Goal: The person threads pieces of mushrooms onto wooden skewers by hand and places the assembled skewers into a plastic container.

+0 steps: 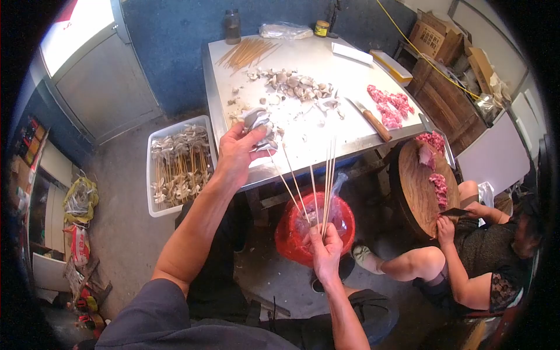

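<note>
- Several skewers (327, 204) fan from the pinching right hand (324, 248).
- Left hand (235, 154) grips mushrooms (256, 120).
- Threading seems in hand; the next push calls for steady aim.

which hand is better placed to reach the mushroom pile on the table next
Left, probably: the left hand is by the near edge of the table, closer to the mushroom pile, though it already holds mushrooms. The right hand is farther off, gripping skewers.
</note>
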Motion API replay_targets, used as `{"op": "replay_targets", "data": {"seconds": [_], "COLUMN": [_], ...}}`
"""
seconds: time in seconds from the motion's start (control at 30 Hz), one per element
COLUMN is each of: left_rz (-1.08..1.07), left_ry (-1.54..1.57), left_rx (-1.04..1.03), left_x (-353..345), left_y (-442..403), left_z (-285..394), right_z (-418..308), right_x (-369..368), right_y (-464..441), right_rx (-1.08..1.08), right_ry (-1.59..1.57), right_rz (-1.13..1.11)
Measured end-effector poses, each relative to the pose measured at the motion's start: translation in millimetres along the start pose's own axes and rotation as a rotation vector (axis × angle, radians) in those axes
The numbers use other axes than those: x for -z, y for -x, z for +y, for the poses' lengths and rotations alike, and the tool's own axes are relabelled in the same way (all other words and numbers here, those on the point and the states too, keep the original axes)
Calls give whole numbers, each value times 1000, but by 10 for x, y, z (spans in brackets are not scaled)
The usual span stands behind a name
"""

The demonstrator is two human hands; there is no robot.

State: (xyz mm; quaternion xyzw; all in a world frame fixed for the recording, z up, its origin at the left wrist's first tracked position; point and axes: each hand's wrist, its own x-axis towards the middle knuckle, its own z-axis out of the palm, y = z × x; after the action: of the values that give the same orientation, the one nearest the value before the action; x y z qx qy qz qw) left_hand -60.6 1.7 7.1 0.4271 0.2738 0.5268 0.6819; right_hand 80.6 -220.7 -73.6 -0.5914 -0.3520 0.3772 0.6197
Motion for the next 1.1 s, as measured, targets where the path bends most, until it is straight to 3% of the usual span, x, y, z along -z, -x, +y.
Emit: {"op": "replay_targets", "data": {"seconds": [0.6, 1.1], "left_rz": [3, -105], "left_ry": [127, 66], "left_rx": [53, 3], "left_x": [2, -34], "left_y": [17, 69], "left_z": [12, 6], "right_z": [95, 82], "right_x": [-34, -19], "right_y": [18, 18], "right_rx": [113, 50], "right_ry": [127, 118], "right_rz": [-56, -68]}}
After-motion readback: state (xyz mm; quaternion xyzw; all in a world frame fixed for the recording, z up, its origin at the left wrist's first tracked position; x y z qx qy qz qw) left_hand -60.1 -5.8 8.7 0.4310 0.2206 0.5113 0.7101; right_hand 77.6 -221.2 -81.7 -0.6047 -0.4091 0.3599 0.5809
